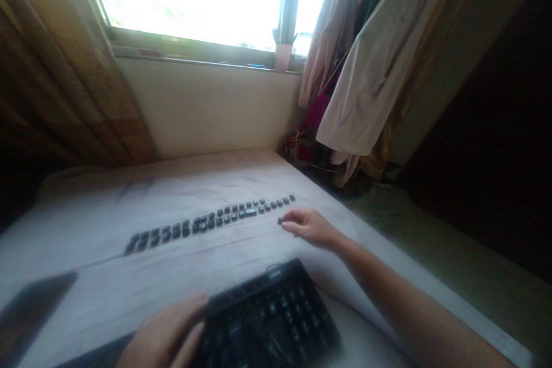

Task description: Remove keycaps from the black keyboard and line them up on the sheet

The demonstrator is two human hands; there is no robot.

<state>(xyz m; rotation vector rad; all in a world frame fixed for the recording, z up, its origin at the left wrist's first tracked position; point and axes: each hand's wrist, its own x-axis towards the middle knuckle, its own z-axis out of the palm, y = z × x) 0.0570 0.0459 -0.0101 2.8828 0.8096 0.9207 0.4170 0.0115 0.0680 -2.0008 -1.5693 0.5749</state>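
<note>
A black keyboard [308,305] lies at the bottom, tilted towards me, with several of its keys gone in the middle. My left hand [166,328] grips it across its back edge, fingers over the top, slightly blurred. My right hand [310,227] is closed in a pinch on a small black keycap [280,221], just above the sheet. Two slanting rows of loose keycaps [185,229] are laid out beyond the keyboard, running up to the right. The keycap in my fingers is a little nearer to me than the right end of these rows.
A white sheet [241,172] covers the bed-like surface. At the left edge lies a dark flat object [38,305], blurred. Behind stand a window [190,0] and a small pot [283,56] on its sill. Pale clothes [366,80] hang at the right, a curtain [56,69] at the left.
</note>
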